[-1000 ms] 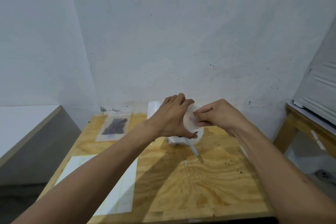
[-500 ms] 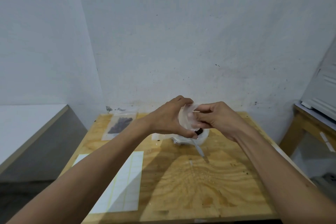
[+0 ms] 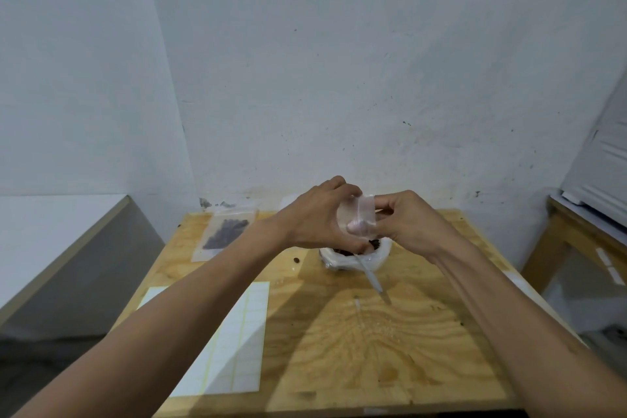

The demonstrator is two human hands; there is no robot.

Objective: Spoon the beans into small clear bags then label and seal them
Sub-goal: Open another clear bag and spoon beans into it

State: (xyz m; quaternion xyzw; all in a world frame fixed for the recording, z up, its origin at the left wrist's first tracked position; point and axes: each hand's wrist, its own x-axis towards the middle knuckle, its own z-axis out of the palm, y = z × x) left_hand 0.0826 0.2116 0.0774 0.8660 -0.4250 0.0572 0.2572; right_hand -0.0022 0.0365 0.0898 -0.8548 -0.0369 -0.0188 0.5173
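Observation:
A small clear bag (image 3: 359, 215) is held up between both hands above the table. My left hand (image 3: 317, 217) curls round its left side and my right hand (image 3: 405, 224) pinches its right edge. Just below them a white bowl (image 3: 373, 258) holds dark beans (image 3: 373, 243), with a spoon handle (image 3: 371, 278) sticking out toward me. A filled clear bag of beans (image 3: 224, 232) lies flat at the table's far left. A white sheet of labels (image 3: 234, 336) lies near the front left.
The wooden table (image 3: 373, 349) stands against a white wall. One loose bean (image 3: 296, 260) lies left of the bowl. A white-topped counter (image 3: 51, 231) is on the left and another wooden table (image 3: 583, 241) on the right.
Both hands kept working the clear bag over the bowl and lifted it a little. The view shifted, so the table now appears farther right.

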